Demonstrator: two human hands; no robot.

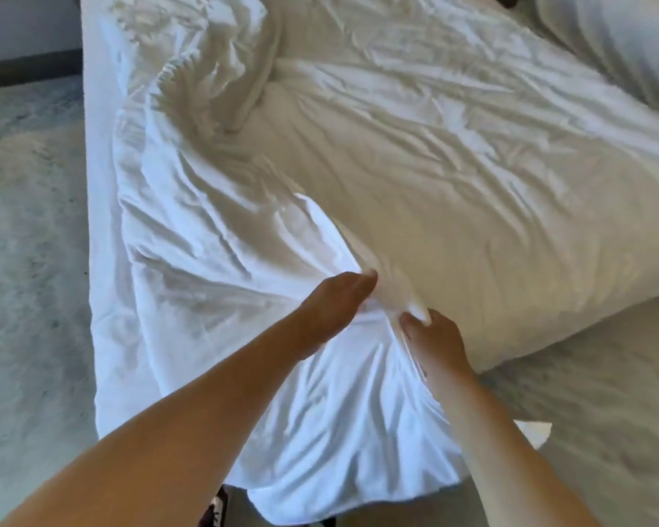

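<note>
We see a bright daylit scene, with soft light falling from about ten o'clock. The white cloth [214,260] glares bluish toward eight o'clock, while the pillow [453,184] looks warmer, its creases faintly shadowed. Everything is slightly soft, the floor [27,260] at nine o'clock smears with blur, and wide-angle distortion bends the edges

a white mattress [96,184] carries a rumpled white sheet [214,237] and a plump cream pillow [453,184].

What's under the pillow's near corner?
A white cloth runs under the pillow there, bunched where the left hand digs in and the right hand pinches the corner. The left fingertips and whatever lies deeper underneath are covered.
</note>
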